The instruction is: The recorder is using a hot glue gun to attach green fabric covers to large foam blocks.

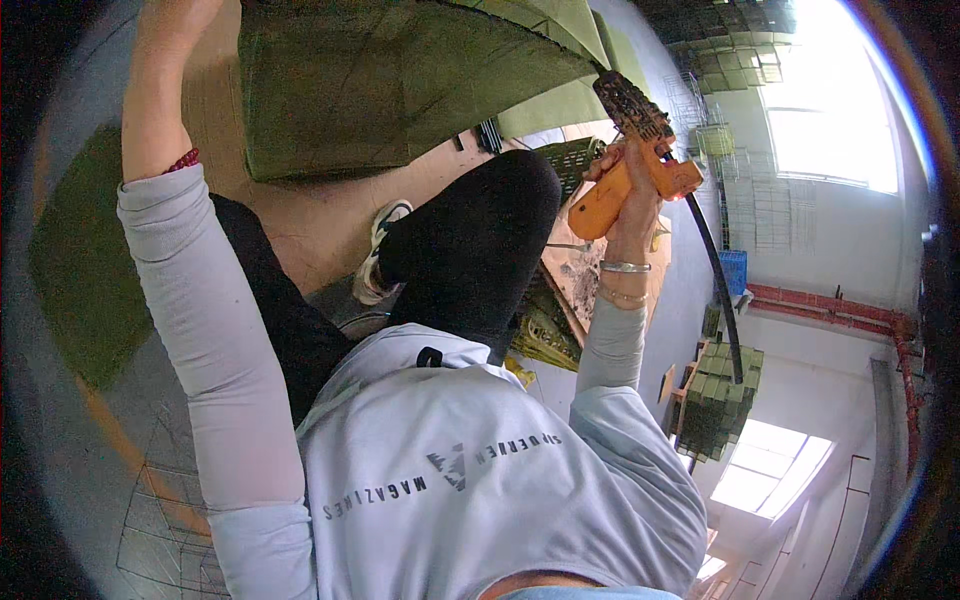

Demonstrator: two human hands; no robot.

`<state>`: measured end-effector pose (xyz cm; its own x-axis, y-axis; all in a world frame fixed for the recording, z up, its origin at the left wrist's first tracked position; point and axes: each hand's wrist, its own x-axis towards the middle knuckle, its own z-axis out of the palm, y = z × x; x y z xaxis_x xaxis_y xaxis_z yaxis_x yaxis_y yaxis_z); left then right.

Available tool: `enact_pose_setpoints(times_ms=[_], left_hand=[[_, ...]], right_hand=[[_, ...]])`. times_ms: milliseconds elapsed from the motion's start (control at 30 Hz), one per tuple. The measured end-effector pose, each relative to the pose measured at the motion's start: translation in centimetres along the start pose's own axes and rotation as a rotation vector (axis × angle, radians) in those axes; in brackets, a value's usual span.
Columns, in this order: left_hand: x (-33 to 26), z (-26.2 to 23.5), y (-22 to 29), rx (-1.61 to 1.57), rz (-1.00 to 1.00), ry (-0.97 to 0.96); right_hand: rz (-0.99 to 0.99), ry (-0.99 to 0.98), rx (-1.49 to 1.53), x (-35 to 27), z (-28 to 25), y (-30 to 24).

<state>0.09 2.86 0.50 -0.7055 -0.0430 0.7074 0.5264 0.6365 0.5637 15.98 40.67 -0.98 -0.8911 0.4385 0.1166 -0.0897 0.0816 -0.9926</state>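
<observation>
My right hand [637, 205] is wrapped round the handle of an orange pneumatic gun [597, 203]. The gun's dark, worn head points up and away, close to the black edge of a green mesh panel [330, 90]. From its rear a black hose [722, 275] hangs down at the right. My left arm reaches up along the left side, and the left hand [178, 15] is cut off by the top edge beside the panel, its fingers out of view. The panel slants across in front of my bent knee.
Beneath the gun, a wooden board [570, 280] with dark bits on it lies near stacked green mesh pieces [545, 325]. Another green piece [85, 260] is on the floor at left. Wire frames [165, 530] lie lower left. Green stacks [718, 400] stand at the right.
</observation>
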Motion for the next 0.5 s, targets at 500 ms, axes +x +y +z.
enact_pose_setpoints(times_ms=[500], left_hand=[[2.6,2.4,-18.2,-0.505,-0.124,-0.185]], right_hand=[[0.012,-0.017,0.03,-0.5,1.8,-0.3]])
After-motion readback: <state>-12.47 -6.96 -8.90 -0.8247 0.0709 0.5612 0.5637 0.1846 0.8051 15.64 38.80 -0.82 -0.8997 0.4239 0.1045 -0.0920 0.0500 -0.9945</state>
